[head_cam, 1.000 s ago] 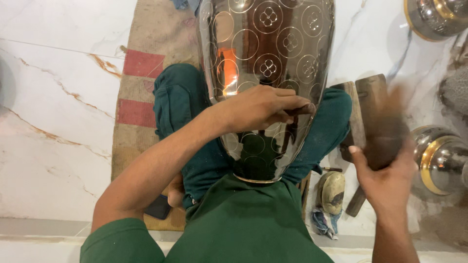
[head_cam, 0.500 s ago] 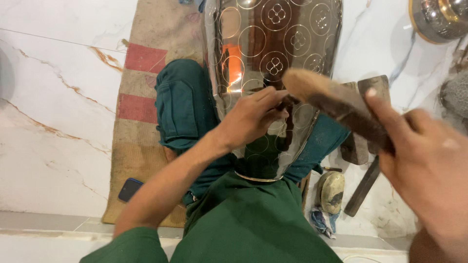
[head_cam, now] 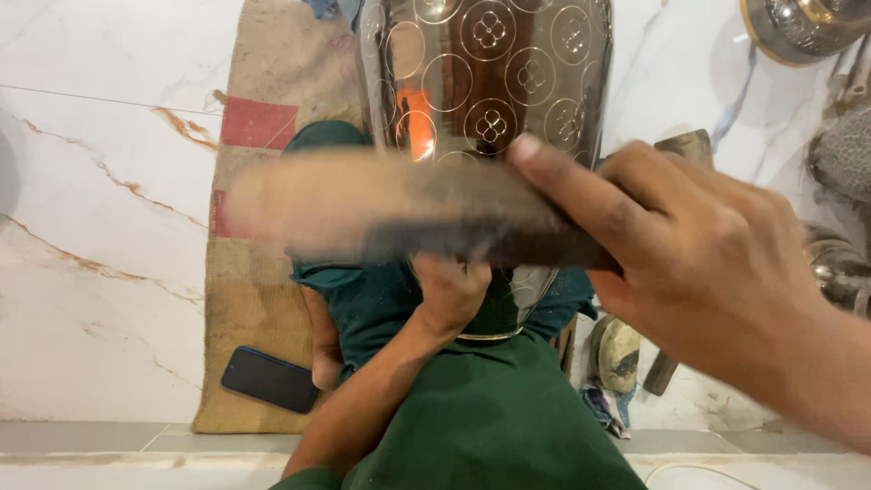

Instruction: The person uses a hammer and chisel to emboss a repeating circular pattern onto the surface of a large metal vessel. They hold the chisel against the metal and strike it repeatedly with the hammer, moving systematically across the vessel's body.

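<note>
Right hand (head_cam: 717,263), fingers gripping the wooden mallet (head_cam: 399,213), has swung it up across the pot (head_cam: 485,100); left hand (head_cam: 449,290) still steadies it, fingers closed underneath.

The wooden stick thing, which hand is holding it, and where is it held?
The right hand grips the blurred wooden mallet at its right end. The left hand rests on the patterned metal pot.

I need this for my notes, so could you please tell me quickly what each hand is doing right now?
Left hand: closed against the metal pot, steadying it.
Right hand: closed around the wooden mallet, which is blurred.
</note>
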`<move>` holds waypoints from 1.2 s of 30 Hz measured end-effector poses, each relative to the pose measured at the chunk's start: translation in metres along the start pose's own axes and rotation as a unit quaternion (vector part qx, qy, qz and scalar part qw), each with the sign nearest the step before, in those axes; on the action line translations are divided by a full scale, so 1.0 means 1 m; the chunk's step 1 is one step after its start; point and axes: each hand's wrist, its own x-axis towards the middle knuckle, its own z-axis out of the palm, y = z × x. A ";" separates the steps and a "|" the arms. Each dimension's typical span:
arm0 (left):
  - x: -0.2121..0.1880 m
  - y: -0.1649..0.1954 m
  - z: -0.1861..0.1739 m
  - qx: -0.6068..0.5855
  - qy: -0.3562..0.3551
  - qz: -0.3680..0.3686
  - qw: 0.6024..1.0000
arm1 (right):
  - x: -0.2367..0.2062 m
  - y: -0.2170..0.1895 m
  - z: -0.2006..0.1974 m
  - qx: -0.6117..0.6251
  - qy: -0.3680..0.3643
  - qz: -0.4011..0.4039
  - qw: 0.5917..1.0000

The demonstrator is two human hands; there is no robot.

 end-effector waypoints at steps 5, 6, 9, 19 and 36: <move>0.011 0.005 0.006 -0.222 0.009 -0.195 0.955 | -0.002 0.010 0.007 -0.120 -0.055 0.053 0.990; 0.013 0.008 0.006 -0.219 0.002 -0.180 0.959 | 0.001 0.011 0.007 -0.139 -0.080 0.071 0.985; 0.021 0.010 0.001 -0.146 -0.039 -0.186 0.971 | 0.010 0.015 0.008 -0.143 -0.204 0.097 0.964; 0.021 0.015 0.005 -0.117 -0.014 -0.161 0.980 | -0.011 0.024 0.003 -0.054 -0.088 0.024 0.994; 0.067 0.002 -0.012 -0.120 -0.227 -0.009 0.966 | -0.055 0.038 0.039 -0.012 -0.098 0.133 0.986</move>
